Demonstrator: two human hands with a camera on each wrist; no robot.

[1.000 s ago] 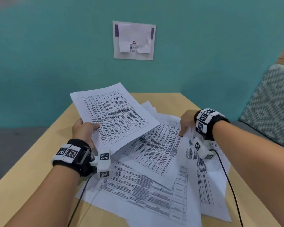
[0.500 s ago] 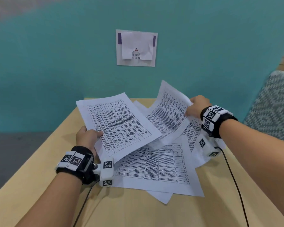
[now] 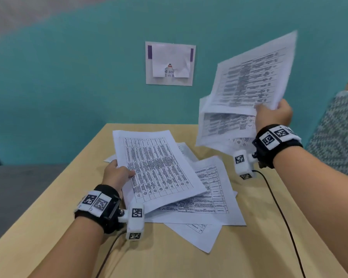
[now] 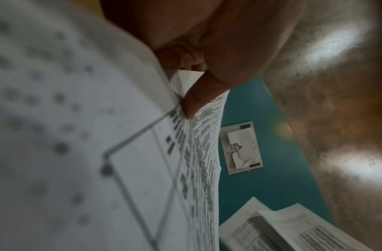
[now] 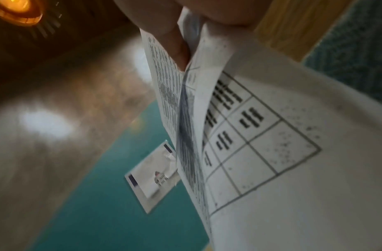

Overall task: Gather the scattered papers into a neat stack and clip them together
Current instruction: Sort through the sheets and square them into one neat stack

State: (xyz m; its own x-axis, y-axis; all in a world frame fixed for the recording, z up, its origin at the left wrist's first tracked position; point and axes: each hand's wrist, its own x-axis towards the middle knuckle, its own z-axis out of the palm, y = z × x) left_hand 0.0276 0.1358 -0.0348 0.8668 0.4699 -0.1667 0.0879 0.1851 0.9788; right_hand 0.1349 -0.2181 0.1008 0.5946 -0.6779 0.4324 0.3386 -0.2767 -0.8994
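Note:
My left hand (image 3: 119, 174) pinches the left edge of a printed table sheet (image 3: 155, 167), held slanted just above the table; in the left wrist view the thumb (image 4: 198, 96) presses on that sheet (image 4: 121, 152). My right hand (image 3: 273, 115) grips a loose bunch of sheets (image 3: 249, 85) lifted high at the right, their lower leaves (image 3: 221, 125) drooping. The right wrist view shows fingers (image 5: 175, 45) pinching these sheets (image 5: 261, 135). More printed sheets (image 3: 213, 199) lie overlapped and askew on the wooden table (image 3: 169, 257). No clip is in view.
A teal wall stands behind the table with a paper notice (image 3: 170, 63) taped to it. A patterned cushion (image 3: 338, 133) sits at the right, grey seating (image 3: 22, 187) at the left. Cables (image 3: 279, 207) run from both wrist cameras across the table.
My right hand has lifted its bunch of sheets off the pile, up and to the right. My left hand keeps hold of its sheet, roughly in place.

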